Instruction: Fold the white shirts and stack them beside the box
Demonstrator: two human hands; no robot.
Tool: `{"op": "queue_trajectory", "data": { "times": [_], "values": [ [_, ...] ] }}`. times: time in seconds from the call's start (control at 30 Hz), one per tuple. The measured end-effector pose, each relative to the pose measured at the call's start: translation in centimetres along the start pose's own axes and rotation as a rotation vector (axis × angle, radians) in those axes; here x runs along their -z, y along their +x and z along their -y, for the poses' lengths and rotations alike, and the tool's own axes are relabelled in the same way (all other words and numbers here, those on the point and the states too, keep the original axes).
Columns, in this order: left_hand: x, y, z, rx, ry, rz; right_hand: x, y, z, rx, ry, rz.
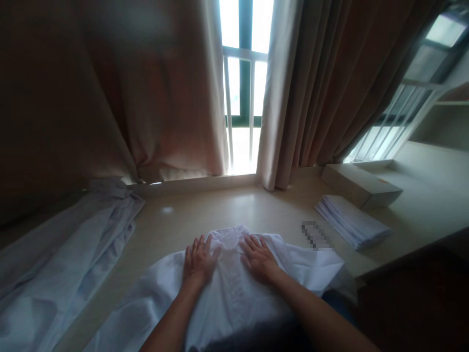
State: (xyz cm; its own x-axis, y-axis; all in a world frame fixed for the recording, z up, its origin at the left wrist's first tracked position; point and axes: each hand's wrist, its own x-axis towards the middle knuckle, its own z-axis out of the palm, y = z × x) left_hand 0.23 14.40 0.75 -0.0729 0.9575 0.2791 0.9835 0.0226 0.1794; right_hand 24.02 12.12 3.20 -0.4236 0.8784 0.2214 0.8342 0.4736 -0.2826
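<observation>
Room: dim, lit by daylight from ahead, with a pale, smooth, faintly shiny tabletop (205,205) running across in front of me.
Left curtain (164,98): heavy brownish cloth from ten to twelve o'clock, bunched near its hem; its far left sinks into darkness.
Loose white cloth (73,259): thin, rumpled, in long soft folds at ten o'clock, cut off by the left edge; I cannot count the pieces.
Left hand (199,259): palm down on the shirt just left of its collar, fingers a little apart and nearly straight, gripping nothing; the thumb is smeared by blur.
White shirt (229,281): directly before me, collar toward twelve o'clock, sleeves fanned toward eight and three; thin, lightly creased fabric. Its front seam is faint, and its lower end is lost in shadow at the bottom edge.
Window (232,88): a tall slot at twelve o'clock behind white bars, too bright to see through.
Right hand (258,256): flat on the shirt just right of the collar, fingers slightly spread, clamped on nothing.
Pixelated patch (317,236): narrow, at one o'clock past the right sleeve; what it covers cannot be told.
Right curtain (326,88): deep upright pleats at one o'clock.
Folded stack (353,222): white cloth in neat flat layers, at two o'clock.
Box (361,183): pale, long and square-edged, just behind the stack.
Second window (394,112): barred, slanting at two o'clock, partly behind the curtain.
</observation>
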Motion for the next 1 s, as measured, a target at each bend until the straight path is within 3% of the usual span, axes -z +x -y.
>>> {"op": "queue_trajectory", "data": {
  "times": [0.13,0.27,0.4,0.53,0.67,0.83,1.0],
  "values": [
    [1.4,-1.0,-0.1,-0.102,-0.021,-0.173,0.5,-0.2,0.5,-0.056,-0.035,-0.082],
    [3.0,-2.1,-0.6,-0.201,-0.058,-0.182,0.7,-0.4,1.1,-0.150,-0.069,-0.156],
    [4.0,-2.0,-3.0,-0.258,-0.084,-0.147,1.1,-0.7,1.3,-0.118,-0.078,-0.138],
    [2.8,-1.4,-6.0,-0.228,-0.083,0.001,1.4,-0.9,1.1,-0.080,-0.061,-0.095],
    [0.7,-1.2,-6.7,-0.128,-0.123,0.043,1.1,-0.5,0.4,-0.075,-0.026,-0.083],
    [0.2,-0.9,-5.9,-0.105,-0.200,0.035,0.3,0.4,-0.6,-0.292,0.005,-0.202],
    [0.4,-0.9,-6.0,-0.079,-0.184,0.049,0.0,1.0,-1.3,-0.470,-0.014,-0.226]
  ]
}}
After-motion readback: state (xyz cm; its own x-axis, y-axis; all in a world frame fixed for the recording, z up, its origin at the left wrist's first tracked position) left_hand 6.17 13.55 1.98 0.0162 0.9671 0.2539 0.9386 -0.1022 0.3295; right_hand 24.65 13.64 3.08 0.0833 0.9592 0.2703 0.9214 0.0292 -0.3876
